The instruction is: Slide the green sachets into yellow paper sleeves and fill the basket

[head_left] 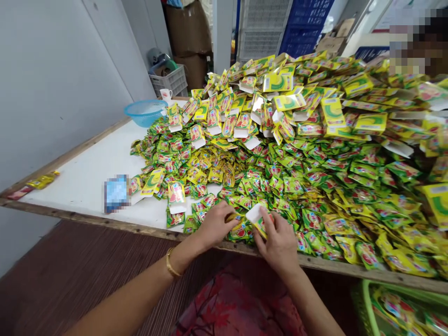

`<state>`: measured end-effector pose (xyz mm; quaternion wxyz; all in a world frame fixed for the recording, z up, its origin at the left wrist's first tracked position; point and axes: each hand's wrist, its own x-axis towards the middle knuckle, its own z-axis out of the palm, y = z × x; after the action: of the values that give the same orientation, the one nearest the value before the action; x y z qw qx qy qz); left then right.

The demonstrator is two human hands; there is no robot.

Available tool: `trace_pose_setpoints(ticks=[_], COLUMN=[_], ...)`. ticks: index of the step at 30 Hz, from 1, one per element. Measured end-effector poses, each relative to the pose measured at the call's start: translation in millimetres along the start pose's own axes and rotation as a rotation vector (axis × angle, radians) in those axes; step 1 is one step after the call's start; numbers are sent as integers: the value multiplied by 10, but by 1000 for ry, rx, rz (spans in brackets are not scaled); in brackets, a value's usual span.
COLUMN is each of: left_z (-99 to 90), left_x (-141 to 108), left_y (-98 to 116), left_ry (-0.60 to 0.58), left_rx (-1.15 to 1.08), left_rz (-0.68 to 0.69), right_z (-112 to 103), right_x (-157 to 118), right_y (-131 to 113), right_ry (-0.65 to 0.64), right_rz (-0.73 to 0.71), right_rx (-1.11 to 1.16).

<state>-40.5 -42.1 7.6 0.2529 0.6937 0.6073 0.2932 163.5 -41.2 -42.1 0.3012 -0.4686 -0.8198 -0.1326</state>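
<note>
My left hand (pixel 216 226), with a gold bangle on its wrist, pinches a small yellow packet (pixel 233 218) near the table's front edge. Just to its right, my right hand (pixel 280 240) holds a small yellow carton (pixel 261 223) whose white flap stands open toward my left hand. Packet and carton are a short gap apart. Beyond both hands lies a wide heap of green and yellow packets (pixel 287 184). Many flat yellow cartons (pixel 280 81) are piled on the heap's far side. One carton (pixel 176 195) lies left of my hands with its white flap toward me.
A blue basket (pixel 145 112) and a white cup (pixel 165 94) stand at the table's far left. A pixelated blue item (pixel 116 193) lies on the white tabletop (pixel 80 172). Below the wooden edge at right is a green basket (pixel 367 303) of packets. Someone's head shows at upper right.
</note>
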Motion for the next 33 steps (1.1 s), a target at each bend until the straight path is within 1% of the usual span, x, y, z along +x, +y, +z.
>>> trace_pose_setpoints(ticks=[3,5,6,7,9,10,11,12,14,18,22,24,27,29,31,33], left_z=[-114,-125,-106,-75,5,41,67,80,65,-67,-193,-234,-265,-253,-205,-135], left_x=[-7,12,23,33,41,38,31,22,10,30,73,86,87,82,83,88], left_y=[-13,-4,6,16,34,40,45,48,52,33,-22,-29,13,54,74,69], left_ry=[143,214,256,310,432,474,488,473,386,163,16,-40,-122,-178,-204,-159], left_rx=[-384,-544,-559,-527,-390,-318,-260,-217,-171,-106,-23,-2,46,47,11,-3], left_rz=[-133,-165,-160,-145,-100,-75,-55,-45,-61,-125,-115,-70,63,115,57,-54], right_z=[9,44,66,90,138,160,178,194,213,219,218,212,194,193,214,250], right_x=[69,129,158,184,221,232,239,242,241,238,236,228,206,192,190,200], right_y=[-103,-200,-252,-302,-386,-416,-436,-448,-451,-429,-412,-403,-383,-365,-346,-332], right_ry=[-32,-47,-52,-56,-55,-52,-47,-43,-45,-93,-94,-92,-92,-47,33,100], right_rz=[-59,-89,-99,-103,-102,-99,-97,-96,-99,-120,-122,-138,-193,-222,-238,-263], right_rx=[-24,-7,5,20,47,59,70,81,93,95,104,108,106,95,70,42])
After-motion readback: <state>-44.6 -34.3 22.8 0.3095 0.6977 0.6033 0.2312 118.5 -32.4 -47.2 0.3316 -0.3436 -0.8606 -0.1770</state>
